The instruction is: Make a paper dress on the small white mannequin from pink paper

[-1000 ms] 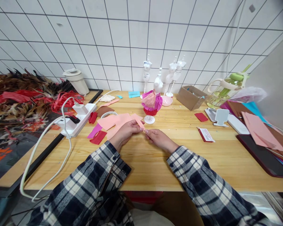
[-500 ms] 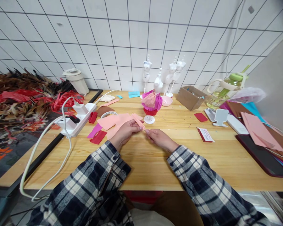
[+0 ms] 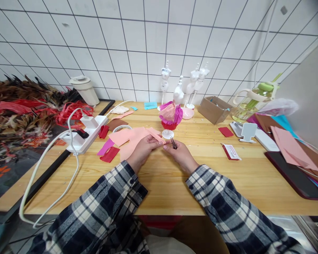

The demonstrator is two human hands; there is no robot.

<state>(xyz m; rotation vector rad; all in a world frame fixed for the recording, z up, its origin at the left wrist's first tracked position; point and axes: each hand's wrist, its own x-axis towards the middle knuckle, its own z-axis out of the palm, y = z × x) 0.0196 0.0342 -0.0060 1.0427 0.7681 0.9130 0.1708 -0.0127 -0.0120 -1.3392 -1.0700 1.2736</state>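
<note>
From your head camera, your left hand [image 3: 144, 150] has a pale pink paper strip [image 3: 155, 134] pinched between thumb and fingers. The strip runs up and leftward from your fingertips, its near end pointing at your other hand. Your right hand [image 3: 182, 155] is curled around a dark pointed metal tool [image 3: 172, 142], its two slim tips standing up past your fingers; whether your right thumb and forefinger also grip the strip's end, you cannot tell from here, but they are right beside it. Both hands are above the wooden tabletop [image 3: 161, 190].

Just beyond your fingertips stands a miniature dress form [image 3: 170, 115] in pink, magenta and red ruffled paper, on a round white base [image 3: 168, 134]. Pale pink paper sheets [image 3: 131, 141] lie behind and left of your left hand, next to a magenta scrap [image 3: 105, 146] and a red scrap [image 3: 110, 155]. Well off to your right lies a red-and-white packet [image 3: 231, 151].
</note>
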